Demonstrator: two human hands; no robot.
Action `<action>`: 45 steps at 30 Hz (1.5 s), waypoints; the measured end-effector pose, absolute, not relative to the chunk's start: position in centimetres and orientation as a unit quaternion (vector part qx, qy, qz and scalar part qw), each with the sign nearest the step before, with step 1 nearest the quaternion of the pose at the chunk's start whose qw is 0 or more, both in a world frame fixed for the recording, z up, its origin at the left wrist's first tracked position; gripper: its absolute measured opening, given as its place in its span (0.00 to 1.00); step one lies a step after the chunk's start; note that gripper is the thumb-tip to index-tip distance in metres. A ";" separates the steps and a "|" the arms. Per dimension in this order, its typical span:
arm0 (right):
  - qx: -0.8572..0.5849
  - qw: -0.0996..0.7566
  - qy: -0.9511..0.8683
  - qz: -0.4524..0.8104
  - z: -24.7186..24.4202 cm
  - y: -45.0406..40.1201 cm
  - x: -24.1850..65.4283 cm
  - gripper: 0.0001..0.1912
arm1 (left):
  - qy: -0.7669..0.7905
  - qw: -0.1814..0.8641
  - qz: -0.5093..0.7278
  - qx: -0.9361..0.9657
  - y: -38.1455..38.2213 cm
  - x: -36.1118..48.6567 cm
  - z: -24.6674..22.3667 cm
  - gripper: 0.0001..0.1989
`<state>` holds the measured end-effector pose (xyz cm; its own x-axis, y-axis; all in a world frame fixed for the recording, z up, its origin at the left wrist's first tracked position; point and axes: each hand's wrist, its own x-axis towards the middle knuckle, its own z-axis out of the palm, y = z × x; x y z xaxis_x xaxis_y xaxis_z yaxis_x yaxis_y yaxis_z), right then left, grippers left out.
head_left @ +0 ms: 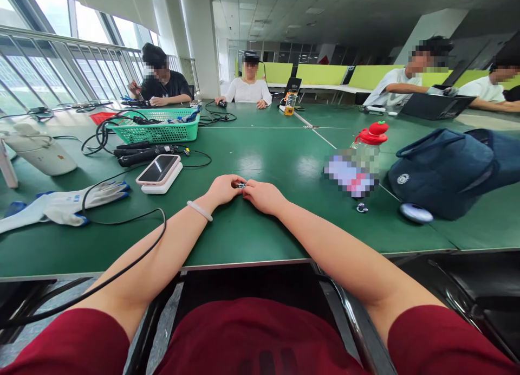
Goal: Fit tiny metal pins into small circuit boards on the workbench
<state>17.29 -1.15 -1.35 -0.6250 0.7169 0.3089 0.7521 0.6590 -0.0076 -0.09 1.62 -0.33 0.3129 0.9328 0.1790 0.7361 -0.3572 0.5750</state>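
My left hand point(226, 189) and my right hand point(265, 196) meet over the green table point(260, 237), fingertips almost touching. Between them is a small black-and-silver object point(241, 186), pinched by the fingers of both hands. Its kind cannot be made out, since the fingers cover most of it. A light bangle point(200, 211) circles my left wrist. Off to the right, another small dark-and-silver piece point(361, 207) lies on the tabletop, apart from my hands.
Leftward lie a phone point(159, 169) on a white box, work gloves point(77, 201), a green basket point(158, 127) with cables, and a white container point(40, 150). A black cable point(134, 264) crosses my left forearm. Rightward are a red-lidded bottle point(369, 142), a round case point(416, 213) and a blue bag point(450, 172). Several people sit around.
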 end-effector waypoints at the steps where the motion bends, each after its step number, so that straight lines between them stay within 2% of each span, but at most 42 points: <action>1: -0.408 0.138 -0.900 -0.063 -1.3 -1.2 17.2 0.13 | 0.531 0.198 0.248 0.786 1.6 -0.1 -0.3 0.16; 6: -0.425 0.150 -0.892 -0.038 -1.2 -1.4 17.4 0.13 | 0.530 0.202 0.245 0.786 1.5 -0.1 -0.2 0.16; 11: -0.433 0.238 -0.869 0.027 -1.4 -1.0 18.2 0.09 | 0.530 0.210 0.247 0.784 1.4 -0.1 -0.2 0.16; 15: -0.457 0.287 -0.841 0.031 -1.5 -0.7 18.5 0.10 | 0.517 0.215 0.248 0.790 1.3 0.1 -0.2 0.16; 22: -0.458 0.287 -0.841 0.030 -1.3 -0.9 18.2 0.08 | 0.469 0.269 0.269 0.797 1.4 0.2 -0.3 0.18; 32: -0.456 0.361 -0.806 0.111 -1.4 -0.5 18.6 0.03 | 0.448 0.318 0.282 0.787 1.6 0.1 -0.5 0.21; 45: -0.454 0.382 -0.786 0.172 -1.4 -0.7 18.6 0.07 | 0.404 0.390 0.294 0.773 1.9 0.1 -0.8 0.23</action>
